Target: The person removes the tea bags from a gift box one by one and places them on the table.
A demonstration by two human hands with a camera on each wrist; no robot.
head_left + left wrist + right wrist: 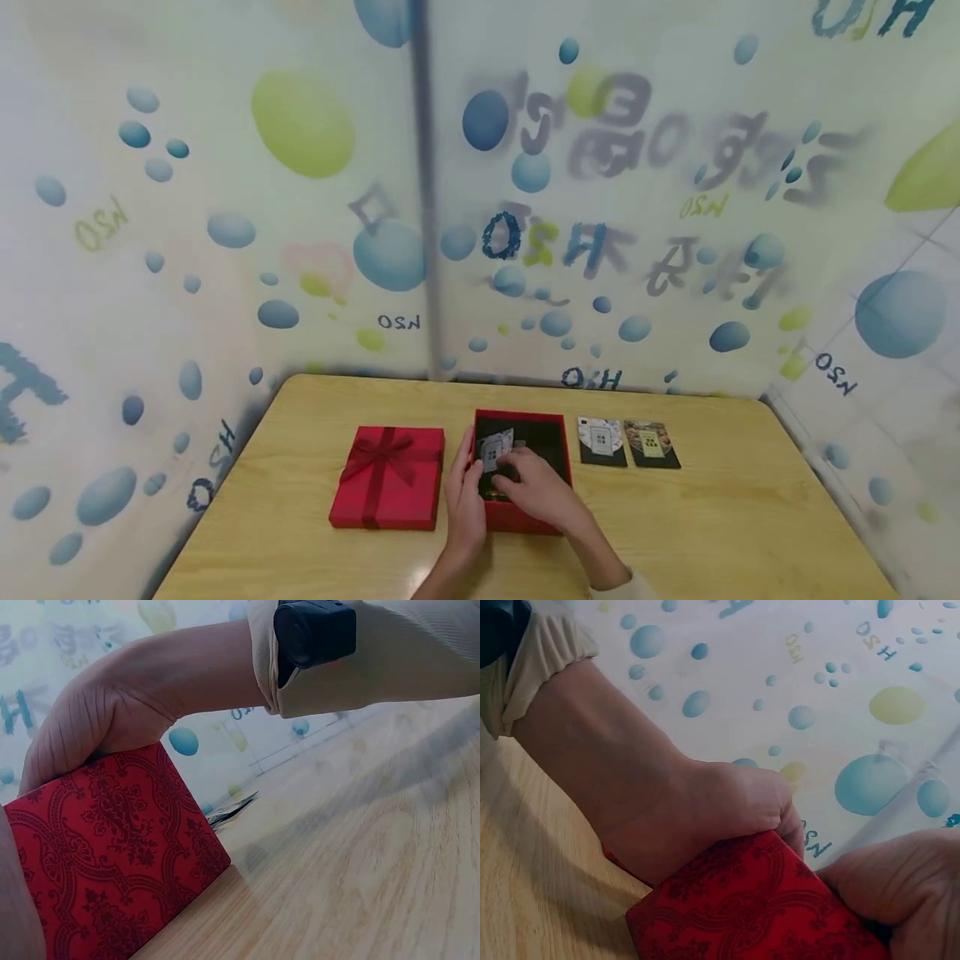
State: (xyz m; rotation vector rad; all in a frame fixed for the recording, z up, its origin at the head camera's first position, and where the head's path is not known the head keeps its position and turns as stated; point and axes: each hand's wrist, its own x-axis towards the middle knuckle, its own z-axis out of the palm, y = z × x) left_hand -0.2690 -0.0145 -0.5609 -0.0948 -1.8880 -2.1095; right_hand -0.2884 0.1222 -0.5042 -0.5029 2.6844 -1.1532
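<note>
The left hand (467, 500) stands upright along the left side of the box (525, 518), its fingers nearly straight and pointing away from the person against the outer wall, the thumb set over the rim, so that the box's side sits in its grip between thumb and fingers. The forearm comes up from the near edge, slanting slightly to the right. The right hand (534, 485) reaches in from the near right, palm down, the wrist bent over the box's edge, the forearm slanting down to a cream sleeve (622, 587) with a small camera (315, 634) strapped on it. Its fingers bend down into the box, index at the edge of the packet (495, 450), thumb a little apart; the fingertips are partly hidden, and I cannot tell whether they grasp anything. In both wrist views the patterned red side of the box covers those fingers

The packet lies tilted in the left part of the box, between the two hands. The box is open on the table (750, 517), its inside dark. Left of it, just beyond the left hand, lies the red lid (405, 492) with its bow (382, 450). To the right lie a white packet (602, 440) and a brown packet (652, 443), side by side
</note>
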